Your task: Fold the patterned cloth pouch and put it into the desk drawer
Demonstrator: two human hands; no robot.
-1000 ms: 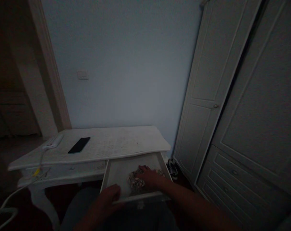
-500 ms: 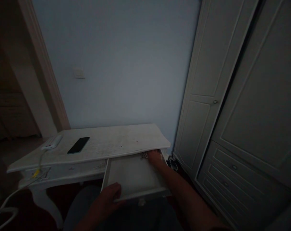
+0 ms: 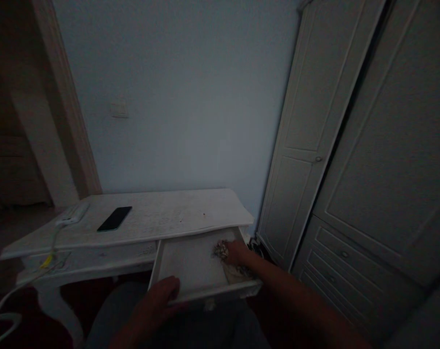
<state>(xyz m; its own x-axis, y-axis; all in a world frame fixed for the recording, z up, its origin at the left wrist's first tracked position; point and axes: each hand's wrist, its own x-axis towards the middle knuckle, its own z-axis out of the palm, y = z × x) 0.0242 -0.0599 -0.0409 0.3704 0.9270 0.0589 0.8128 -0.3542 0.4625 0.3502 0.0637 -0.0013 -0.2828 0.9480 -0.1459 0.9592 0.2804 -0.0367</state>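
Right hand (image 3: 236, 252), palm down, was holding patterned cloth (image 3: 221, 249) at three o'clock in the drawer (image 3: 191, 266); left hand (image 3: 162, 293) gripped its eight-o'clock corner.

Overall light: dim, cool and greyish, with muted colours and fine grain.
Pale blue painted wall (image 3: 205, 111): brightest around its middle, fading toward the top.
Scuffed white wooden table (image 3: 169, 209): softly lit on top, deep shadow beneath.
Open white wooden drawer (image 3: 191, 264): grey inside.
Bare right hand (image 3: 236, 253): dark, soft-edged, fingers hard to separate from the crumpled patterned cloth (image 3: 221, 249).
Tall pale panelled wardrobe (image 3: 309, 116): slanted by wide-angle stretch, darkening toward the corner.
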